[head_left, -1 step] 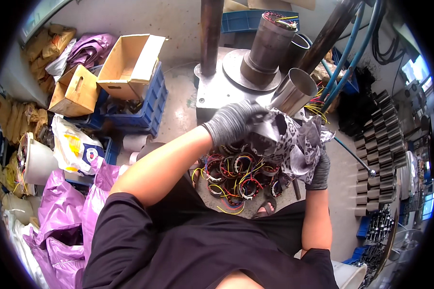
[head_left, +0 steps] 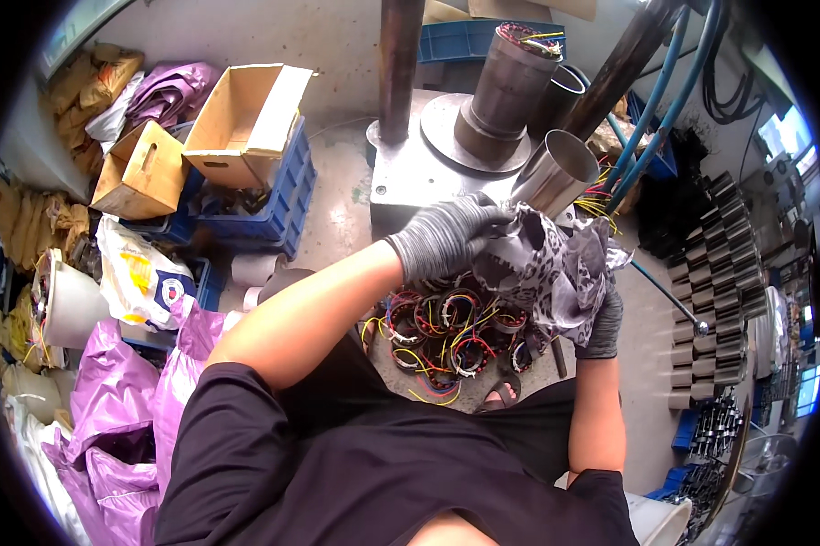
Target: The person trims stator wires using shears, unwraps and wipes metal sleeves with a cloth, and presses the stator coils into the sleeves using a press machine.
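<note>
A crumpled grey-and-white leopard-print cloth (head_left: 556, 278) hangs between my two hands. My left hand (head_left: 446, 237), in a ribbed grey glove, is closed on the cloth's upper left edge. At the cloth's right side my right hand (head_left: 603, 326), gloved alike, is closed on it; its fingers are mostly hidden behind the folds. Just beyond the cloth, an empty shiny metal cylinder (head_left: 556, 173) leans on the edge of a machine base (head_left: 399, 173). Below it on the floor lie several wound coil rings (head_left: 451, 332) with red, yellow and blue wires.
On the machine's round plate (head_left: 442, 136) stands a grey cylinder (head_left: 517, 82) with wires at its top. A steel column (head_left: 399, 73) rises behind. Cardboard boxes (head_left: 246, 118) sit on blue crates at left, above purple bags (head_left: 110, 382). Stacked metal cylinders (head_left: 715, 291) line the right.
My left hand has shifted slightly down and right at the cloth's edge, its fingers now less blurred. My right hand stays almost in place on the cloth.
</note>
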`<state>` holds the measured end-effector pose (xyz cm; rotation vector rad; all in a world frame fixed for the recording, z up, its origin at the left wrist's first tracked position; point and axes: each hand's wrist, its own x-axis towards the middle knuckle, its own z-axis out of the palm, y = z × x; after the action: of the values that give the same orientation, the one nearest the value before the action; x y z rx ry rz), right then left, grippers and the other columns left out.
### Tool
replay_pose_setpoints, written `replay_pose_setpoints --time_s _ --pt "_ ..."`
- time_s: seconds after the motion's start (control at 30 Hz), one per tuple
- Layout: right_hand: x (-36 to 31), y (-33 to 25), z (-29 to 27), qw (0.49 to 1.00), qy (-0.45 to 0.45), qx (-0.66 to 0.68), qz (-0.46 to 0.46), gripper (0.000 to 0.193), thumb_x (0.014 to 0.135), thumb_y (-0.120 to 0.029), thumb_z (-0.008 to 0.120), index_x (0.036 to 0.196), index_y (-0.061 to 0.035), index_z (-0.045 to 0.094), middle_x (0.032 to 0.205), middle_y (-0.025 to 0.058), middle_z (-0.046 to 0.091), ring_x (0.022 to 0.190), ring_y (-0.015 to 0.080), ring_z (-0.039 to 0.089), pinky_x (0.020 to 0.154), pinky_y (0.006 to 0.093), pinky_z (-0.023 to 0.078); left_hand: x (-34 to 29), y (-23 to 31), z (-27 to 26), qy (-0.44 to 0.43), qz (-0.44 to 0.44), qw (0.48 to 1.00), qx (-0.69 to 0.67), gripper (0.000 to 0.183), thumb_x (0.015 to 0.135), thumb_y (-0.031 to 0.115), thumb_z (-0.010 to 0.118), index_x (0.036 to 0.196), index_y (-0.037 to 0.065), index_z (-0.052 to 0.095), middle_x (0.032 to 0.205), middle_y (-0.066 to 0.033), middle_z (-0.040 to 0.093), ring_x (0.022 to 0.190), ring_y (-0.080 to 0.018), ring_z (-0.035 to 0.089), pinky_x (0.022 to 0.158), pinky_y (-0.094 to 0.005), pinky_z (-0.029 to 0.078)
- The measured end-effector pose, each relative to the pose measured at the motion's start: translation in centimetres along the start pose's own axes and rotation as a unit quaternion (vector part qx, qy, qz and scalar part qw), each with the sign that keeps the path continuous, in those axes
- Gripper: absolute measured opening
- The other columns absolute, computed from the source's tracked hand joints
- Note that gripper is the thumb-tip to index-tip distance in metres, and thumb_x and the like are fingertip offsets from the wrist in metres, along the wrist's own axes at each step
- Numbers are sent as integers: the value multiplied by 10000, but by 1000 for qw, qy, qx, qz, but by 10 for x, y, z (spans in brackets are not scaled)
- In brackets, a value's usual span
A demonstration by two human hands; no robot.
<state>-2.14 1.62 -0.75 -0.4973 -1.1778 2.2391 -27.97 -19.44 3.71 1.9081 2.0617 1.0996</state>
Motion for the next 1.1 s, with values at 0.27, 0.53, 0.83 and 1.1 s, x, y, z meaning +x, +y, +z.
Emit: replay_pose_setpoints --time_s 0.27,0.53,0.83,1.1 --pt "-13 5 20 998 -27 55 -33 615 933 -183 529 1515 -14 421 1452 161 563 1307 305 574 1155 445 429 5 23 -12 -30 -108 992 64 1112 528 355 945 1482 96 436 1203 -239 627 1117 -416 648 964 -481 536" --pt "-2 8 5 951 -278 120 -58 677 1040 -506 374 1580 -99 341 1556 136 444 1387 317 472 1184 529 341 8 -1 16 220 -33 893 -392 330 872 58 712 1199 45 675 1026 -116 747 969 -169 695 841 -340 563" --pt "30 -1 76 983 -11 -61 -175 602 1005 -354 508 1522 -61 417 1542 181 449 1389 359 464 1174 512 359 13 -54 114 111 21 980 -163 417 876 258 677 1270 125 662 1091 -78 745 983 -223 697 866 -345 551" --pt "81 -8 201 885 -125 -373 -250 85 900 -47 631 980 -48 659 959 39 693 866 187 675 778 347 558 -12 32 92 -132 188 954 195 365 838 253 695 1190 161 674 1286 -101 640 1245 -288 589 1064 -458 461"
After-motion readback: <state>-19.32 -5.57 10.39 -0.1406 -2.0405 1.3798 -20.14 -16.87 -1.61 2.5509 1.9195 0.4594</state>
